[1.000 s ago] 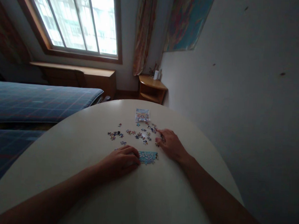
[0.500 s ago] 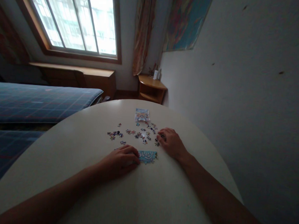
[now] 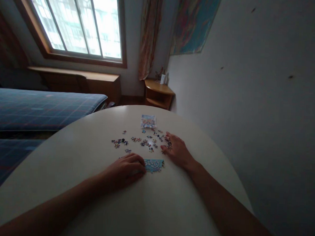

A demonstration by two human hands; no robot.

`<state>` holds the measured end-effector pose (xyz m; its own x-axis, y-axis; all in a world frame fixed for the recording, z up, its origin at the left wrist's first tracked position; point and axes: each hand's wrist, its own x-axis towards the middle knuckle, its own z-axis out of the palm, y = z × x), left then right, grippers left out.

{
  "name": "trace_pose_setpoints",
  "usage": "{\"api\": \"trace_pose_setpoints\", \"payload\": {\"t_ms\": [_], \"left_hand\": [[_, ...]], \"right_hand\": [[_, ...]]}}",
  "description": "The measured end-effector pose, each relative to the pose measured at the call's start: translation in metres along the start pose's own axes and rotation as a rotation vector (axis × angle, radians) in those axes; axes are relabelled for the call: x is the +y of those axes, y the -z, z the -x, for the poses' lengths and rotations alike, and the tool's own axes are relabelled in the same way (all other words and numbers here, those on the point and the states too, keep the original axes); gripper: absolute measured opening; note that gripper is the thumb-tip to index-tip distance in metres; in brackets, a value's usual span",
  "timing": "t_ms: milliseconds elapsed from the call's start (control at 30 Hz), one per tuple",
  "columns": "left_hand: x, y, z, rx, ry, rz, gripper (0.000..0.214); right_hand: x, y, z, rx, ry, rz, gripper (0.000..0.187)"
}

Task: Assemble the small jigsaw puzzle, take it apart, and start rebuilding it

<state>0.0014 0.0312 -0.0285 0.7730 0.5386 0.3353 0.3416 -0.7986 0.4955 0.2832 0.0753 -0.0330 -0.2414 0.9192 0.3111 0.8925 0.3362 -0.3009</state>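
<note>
An assembled strip of jigsaw puzzle (image 3: pixel 154 165), light blue with white lettering, lies on the white round table (image 3: pixel 153 208). My left hand (image 3: pixel 131 167) rests over its left end with loosely bent fingers, hiding that part. To the right and a little farther off, my right hand (image 3: pixel 177 150) lies low on the table, thumb and fingers apart. Several loose puzzle pieces (image 3: pixel 168 142) sit in the gap between them; whether the fingertips touch any is too small to tell. More loose puzzle pieces (image 3: pixel 146 143) are scattered beyond the strip, some clustered at the left (image 3: pixel 120 142).
A small printed picture sheet (image 3: pixel 148 121) lies behind the pieces. Left of the table is a plaid mattress (image 3: pixel 43 109). A wooden corner shelf (image 3: pixel 159 86) stands past the far edge, and a white wall (image 3: pixel 238 118) runs along the right.
My right hand has spread its thumb and fingers wider, uncovering pieces between them. My left hand stays on the strip. The whole view has shifted slightly.
</note>
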Motion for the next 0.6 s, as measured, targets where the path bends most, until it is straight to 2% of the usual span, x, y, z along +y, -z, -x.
{"api": "trace_pose_setpoints", "payload": {"t_ms": [233, 433, 600], "left_hand": [[-0.0011, 0.0005, 0.0006, 0.011, -0.016, 0.012, 0.011], [0.0006, 0.0021, 0.0006, -0.005, -0.004, 0.009, 0.012], [-0.0003, 0.0012, 0.0005, -0.001, -0.007, 0.014, 0.013]], "right_hand": [[0.003, -0.0013, -0.0007, -0.01, -0.063, -0.073, 0.077], [-0.0021, 0.0027, 0.0003, -0.083, -0.024, 0.035, 0.059], [-0.003, 0.0048, -0.0006, -0.009, -0.117, 0.082, 0.051]]}}
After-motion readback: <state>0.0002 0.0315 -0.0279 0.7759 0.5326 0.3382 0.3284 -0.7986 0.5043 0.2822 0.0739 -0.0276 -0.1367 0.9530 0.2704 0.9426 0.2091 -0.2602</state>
